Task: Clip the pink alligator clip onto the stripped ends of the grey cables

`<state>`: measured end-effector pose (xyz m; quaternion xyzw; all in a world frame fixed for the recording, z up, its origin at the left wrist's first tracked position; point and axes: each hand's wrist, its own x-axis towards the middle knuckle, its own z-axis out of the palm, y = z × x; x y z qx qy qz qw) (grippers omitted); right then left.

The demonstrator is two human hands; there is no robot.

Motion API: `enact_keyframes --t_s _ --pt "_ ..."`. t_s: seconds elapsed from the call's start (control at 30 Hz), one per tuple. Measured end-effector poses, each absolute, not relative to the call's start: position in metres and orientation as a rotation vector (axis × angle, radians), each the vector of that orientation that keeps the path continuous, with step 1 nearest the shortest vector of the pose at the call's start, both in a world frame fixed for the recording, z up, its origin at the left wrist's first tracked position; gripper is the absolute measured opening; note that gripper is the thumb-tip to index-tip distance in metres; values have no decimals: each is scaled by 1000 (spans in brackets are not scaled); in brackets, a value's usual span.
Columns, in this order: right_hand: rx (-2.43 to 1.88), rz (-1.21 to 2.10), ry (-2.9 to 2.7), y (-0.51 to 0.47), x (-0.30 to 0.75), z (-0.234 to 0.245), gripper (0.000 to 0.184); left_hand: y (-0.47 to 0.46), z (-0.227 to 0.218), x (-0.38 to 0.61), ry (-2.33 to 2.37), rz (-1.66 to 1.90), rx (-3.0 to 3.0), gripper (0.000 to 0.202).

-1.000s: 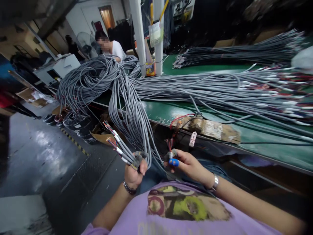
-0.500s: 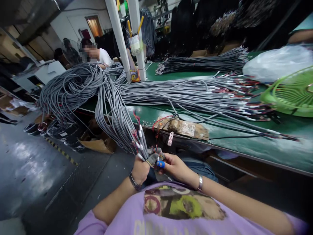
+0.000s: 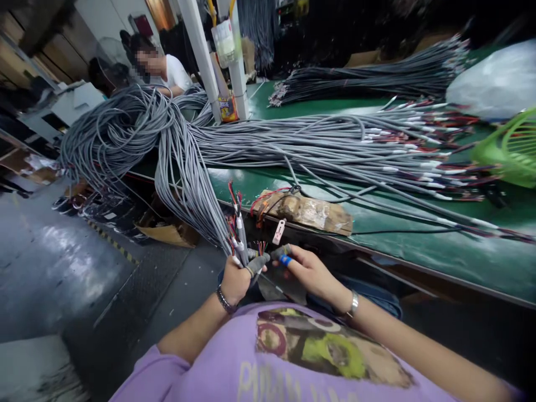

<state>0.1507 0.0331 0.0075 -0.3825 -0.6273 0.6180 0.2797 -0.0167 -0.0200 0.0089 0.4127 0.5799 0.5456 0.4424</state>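
So the thing in hand is a small bunch of gray cables [image 3: 238, 237] with white sleeves and stripped red and colored wire ends sticking up, right below the near edge of the green table [image 3: 419, 245]. The left hand [image 3: 235, 279] is fisted around that bunch, fingers clamped on it, thumb and forefinger in gray fingertip covers. Just to its right, the right hand [image 3: 307, 271] is pinching at the little colored wire tips [image 3: 261, 247] with the thumb and forefinger pressed together; there's a gray cover on one finger and a blue one on another. Hard to tell exactly which wire it's got, the tips are tiny and the fingers cover most of them. Both forearms come up from the lavender shirt [image 3: 293, 368], wrists bent in toward each other, a bracelet on the left and a watch on the right. The cables run up and left from the fist into a big gray cable heap [image 3: 138, 128] that drapes over the table's left end and then lies stretched across the table to the right. On the table edge just above the hands sits a taped-up brown block [image 3: 310, 211] with red wires and a small white tag hanging off it; what it really is I can't make out. Farther back on the table there's another cable bundle [image 3: 368, 84], a green fan [image 3: 511, 148] cut off at the right edge, and a person in a white shirt [image 3: 173, 72] beyond the heap.
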Motion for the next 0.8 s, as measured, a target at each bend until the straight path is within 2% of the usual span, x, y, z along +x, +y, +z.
enact_keyframes --t_s 0.17,0.43,0.8 --pt "-839 1853 -1460 32 137 8 33 -22 14 -18 1405 1224 1193 26" --pt "-962 1892 -1264 32 129 6 34 -20 14 -17 1362 1095 1245 21" --pt "-1001 1969 -1042 31 130 3 34 -22 -7 -21 1427 1265 1190 28"
